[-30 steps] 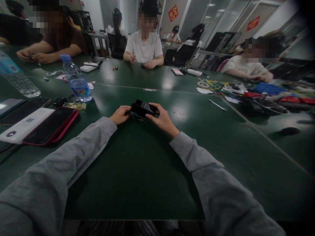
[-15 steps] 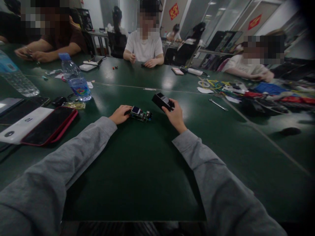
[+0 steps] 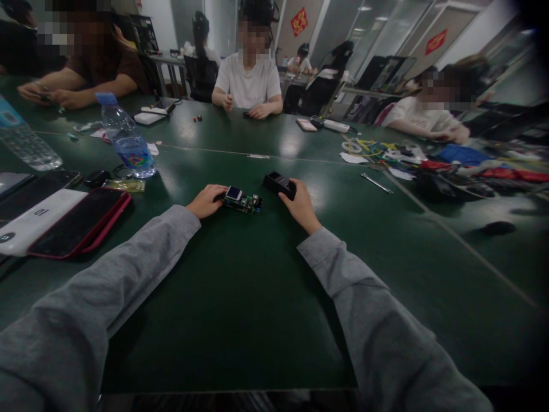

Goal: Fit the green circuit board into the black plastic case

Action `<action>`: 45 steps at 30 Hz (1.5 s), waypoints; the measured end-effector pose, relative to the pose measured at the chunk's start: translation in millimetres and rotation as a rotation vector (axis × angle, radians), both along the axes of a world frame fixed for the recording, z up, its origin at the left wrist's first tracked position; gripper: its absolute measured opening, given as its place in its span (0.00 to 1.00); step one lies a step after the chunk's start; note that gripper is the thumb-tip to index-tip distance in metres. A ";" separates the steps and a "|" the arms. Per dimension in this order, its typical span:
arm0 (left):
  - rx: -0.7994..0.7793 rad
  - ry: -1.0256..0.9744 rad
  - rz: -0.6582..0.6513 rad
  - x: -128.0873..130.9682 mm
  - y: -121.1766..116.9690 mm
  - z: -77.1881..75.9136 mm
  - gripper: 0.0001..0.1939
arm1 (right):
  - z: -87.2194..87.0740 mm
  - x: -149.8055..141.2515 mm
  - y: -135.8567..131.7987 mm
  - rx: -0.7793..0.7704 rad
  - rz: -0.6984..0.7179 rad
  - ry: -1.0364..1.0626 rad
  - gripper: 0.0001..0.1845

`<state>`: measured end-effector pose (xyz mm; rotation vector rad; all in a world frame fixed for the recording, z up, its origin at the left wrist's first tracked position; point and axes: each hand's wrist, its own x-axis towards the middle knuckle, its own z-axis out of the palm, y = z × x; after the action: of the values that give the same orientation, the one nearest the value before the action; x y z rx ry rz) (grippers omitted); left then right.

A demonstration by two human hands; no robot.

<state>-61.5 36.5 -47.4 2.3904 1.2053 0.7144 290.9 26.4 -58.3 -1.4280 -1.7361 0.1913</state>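
Note:
My left hand [image 3: 207, 200] grips the left end of a green circuit board [image 3: 243, 204] with a small dark screen [image 3: 234, 193] on its upper face. The board is at the table surface, its connectors pointing right. To the right of it, my right hand [image 3: 301, 205] holds a black plastic case [image 3: 278, 183] by its right end, thumb in front and fingers behind. A dark rectangular opening shows on the case's top. Board and case are apart, with a narrow strip of table between them.
On the green table [image 3: 231, 320], phones [image 3: 79, 220] and water bottles [image 3: 131, 146] stand at the left. A wrench [image 3: 376, 183] lies to the right, near a heap of cables [image 3: 386, 150] and cloth. Across the table a person in a white shirt [image 3: 246, 80] handles small parts.
My right hand has lowered the black case toward the table and levelled it. My left hand keeps its hold on the circuit board. The view has shifted slightly.

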 end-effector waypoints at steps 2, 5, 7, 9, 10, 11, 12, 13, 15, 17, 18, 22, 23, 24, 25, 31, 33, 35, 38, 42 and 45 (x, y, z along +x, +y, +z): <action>-0.013 -0.001 0.004 0.1 0.1 0.3 0.23 | 0.6 -0.3 -0.4 -0.008 -0.010 -0.011 0.30; -0.032 0.001 0.007 0.4 -0.1 1.4 0.24 | 1.5 -0.9 -1.1 -0.003 -0.023 -0.018 0.29; -0.055 0.007 0.011 0.4 -0.7 3.3 0.25 | 2.1 -1.1 -1.5 -0.003 -0.026 -0.017 0.29; -0.089 0.008 0.013 0.0 -1.8 6.1 0.26 | 2.6 -1.3 -2.0 -0.007 -0.023 -0.010 0.29; -0.108 0.003 0.010 -0.3 -2.5 7.7 0.26 | 2.7 -1.3 -2.2 -0.007 -0.021 -0.005 0.29; -0.126 -0.005 0.008 -0.7 -3.3 9.2 0.26 | 2.8 -1.4 -2.3 -0.005 -0.019 -0.001 0.28; -0.142 -0.014 0.004 -1.1 -3.9 10.7 0.26 | 2.8 -1.4 -2.4 -0.001 -0.015 0.002 0.28; -0.155 -0.023 0.001 -1.7 -4.5 11.9 0.26 | 2.7 -1.4 -2.5 0.002 -0.012 0.004 0.28; -0.172 -0.033 -0.002 -3.0 -4.9 13.4 0.27 | 2.5 -1.5 -2.4 0.007 -0.009 0.007 0.29; -0.185 -0.029 -0.009 -4.6 -4.7 14.1 0.28 | 2.2 -1.4 -2.0 0.012 -0.009 0.008 0.29; -0.196 -0.024 -0.016 -5.4 -4.7 14.6 0.29 | 2.0 -1.3 -1.7 0.015 -0.012 0.008 0.29; -0.251 -0.012 -0.038 -6.9 -7.6 18.0 0.35 | 1.8 -0.5 -0.6 0.017 -0.017 0.000 0.29; -0.256 -0.012 -0.037 -6.5 -9.0 19.1 0.37 | 1.7 -0.4 -0.4 0.014 -0.017 -0.002 0.30; -0.255 -0.012 -0.035 -6.0 -10.4 20.0 0.38 | 1.7 -0.3 -0.3 0.011 -0.016 -0.003 0.30; -0.250 -0.012 -0.034 -5.2 -11.7 20.7 0.39 | 1.7 -0.3 -0.2 0.008 -0.017 -0.004 0.30; -0.190 -0.018 -0.037 -1.7 -12.4 18.2 0.36 | 2.2 -0.6 -0.7 0.013 -0.017 0.000 0.29; -0.189 -0.017 -0.028 -1.8 -10.7 16.6 0.35 | 2.5 -0.2 -0.7 0.014 -0.015 -0.001 0.29; -0.205 -0.022 -0.013 -2.1 -9.2 15.4 0.33 | 2.7 0.4 -0.4 0.011 -0.011 -0.002 0.30; -0.226 -0.040 -0.018 -2.7 -7.8 14.2 0.32 | 2.9 1.2 0.2 -0.001 -0.007 0.005 0.30; -0.235 -0.081 -0.037 -4.0 -8.0 13.3 0.32 | 3.8 1.3 0.0 -0.018 0.006 0.038 0.30; -0.249 -0.111 -0.054 -4.8 -9.2 14.0 0.31 | 6.0 0.5 -1.3 -0.011 0.037 0.048 0.30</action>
<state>-66.3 27.3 -33.4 2.1424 1.1091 0.6310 291.5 25.1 -52.3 -1.3891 -1.7258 0.2534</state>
